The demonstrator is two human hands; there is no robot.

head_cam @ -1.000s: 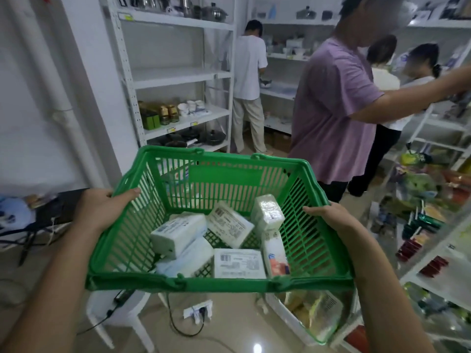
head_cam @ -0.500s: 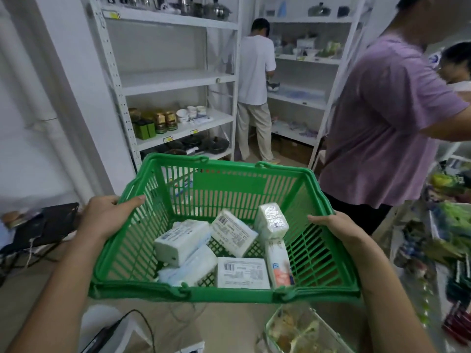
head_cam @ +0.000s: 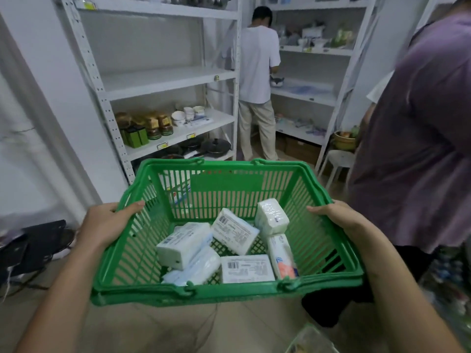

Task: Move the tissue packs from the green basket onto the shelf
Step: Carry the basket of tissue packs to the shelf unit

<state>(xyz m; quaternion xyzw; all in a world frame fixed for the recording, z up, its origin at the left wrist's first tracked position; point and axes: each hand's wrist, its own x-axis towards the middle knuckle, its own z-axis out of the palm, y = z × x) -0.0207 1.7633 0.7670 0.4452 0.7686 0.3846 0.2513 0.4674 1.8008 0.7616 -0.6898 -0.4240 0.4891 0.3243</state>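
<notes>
Green basket (head_cam: 300,290), bottom tissue pack (head_cam: 196,270) half-hidden.

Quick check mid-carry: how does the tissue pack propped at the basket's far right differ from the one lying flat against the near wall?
The propped pack leans tilted on end; the flat pack lies level on the basket floor.
The propped pack shows glossy plain wrap; the flat pack shows a printed label with a barcode.
The propped pack sits farther from the wearer, the flat pack nearest.
Both are white, wrapped, and inside the green basket.
</notes>
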